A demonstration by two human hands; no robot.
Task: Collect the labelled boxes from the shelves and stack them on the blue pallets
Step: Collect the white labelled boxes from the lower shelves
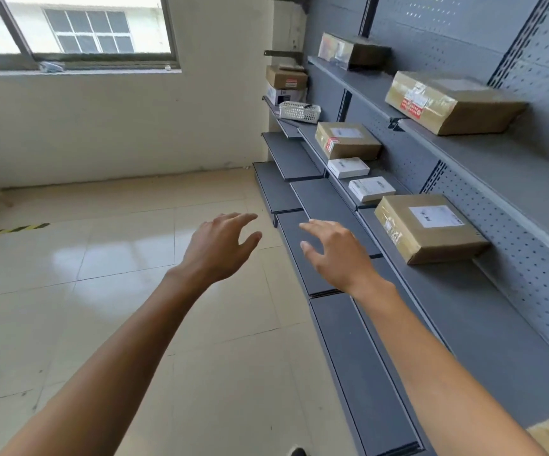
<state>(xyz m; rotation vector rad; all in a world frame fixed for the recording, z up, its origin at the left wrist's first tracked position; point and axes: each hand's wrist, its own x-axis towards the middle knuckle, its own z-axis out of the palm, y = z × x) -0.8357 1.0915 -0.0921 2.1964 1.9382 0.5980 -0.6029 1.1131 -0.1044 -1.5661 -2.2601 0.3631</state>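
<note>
Both hands empty, fingers spread: right hand (339,255) nearer than left hand (224,248) to the labelled brown box (431,228) (long axis along shelf (497,324)), just right of the right hand.

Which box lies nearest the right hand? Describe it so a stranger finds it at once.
On the grey shelving, the middle shelf's near end holds a brown cardboard box just beyond the right hand. Unlike the two small white boxes behind it, it is large, taped and white-labelled.
</note>
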